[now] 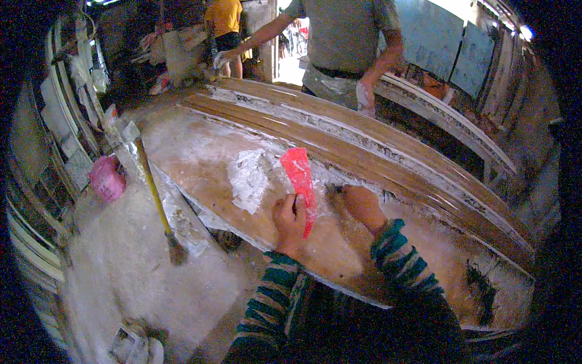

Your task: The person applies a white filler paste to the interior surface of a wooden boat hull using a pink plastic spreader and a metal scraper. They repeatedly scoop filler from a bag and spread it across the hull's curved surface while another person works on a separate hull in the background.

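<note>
My left hand is closed around a flat red strip, which stands up out of the grip and is smeared with white. Just left of it, a patch of white paste lies on the brown work board. My right hand is curled at the near edge of a long brown moulding with white paste along its seams. Its fingertips are mostly hidden, and whatever they may hold cannot be made out. Both forearms wear green-and-tan striped sleeves.
Across the moulding stands a co-worker in a grey shirt, one hand at its far-left end. Another person in yellow is behind. A yellow-handled brush leans at the board's left edge, near a pink bag. A pale curved moulding stands far right.
</note>
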Motion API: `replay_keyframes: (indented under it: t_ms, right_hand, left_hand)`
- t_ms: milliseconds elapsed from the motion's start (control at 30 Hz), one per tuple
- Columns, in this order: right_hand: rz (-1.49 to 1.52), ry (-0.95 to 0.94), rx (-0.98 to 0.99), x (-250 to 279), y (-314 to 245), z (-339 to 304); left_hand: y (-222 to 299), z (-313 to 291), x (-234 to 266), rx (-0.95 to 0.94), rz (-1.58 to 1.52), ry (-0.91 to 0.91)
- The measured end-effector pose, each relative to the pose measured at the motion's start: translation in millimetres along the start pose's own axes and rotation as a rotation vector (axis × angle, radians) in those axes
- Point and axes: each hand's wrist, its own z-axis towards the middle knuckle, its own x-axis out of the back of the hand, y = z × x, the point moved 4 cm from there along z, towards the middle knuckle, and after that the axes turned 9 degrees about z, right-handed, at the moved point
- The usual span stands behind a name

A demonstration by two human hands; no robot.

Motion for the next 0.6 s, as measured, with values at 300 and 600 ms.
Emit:
replay_keyframes:
  t_ms: [300,600]
  right_hand:
    - [-0.009,-0.051,0.015,-0.8,3.0,17.9]
    - [0.083,0.041,-0.003,-21.8,-13.0,40.5]
  left_hand:
    - [12.7,5.2,9.2,-0.096,0.078,0.124]
    - [10.6,4.2,9.5,-0.096,0.049,0.095]
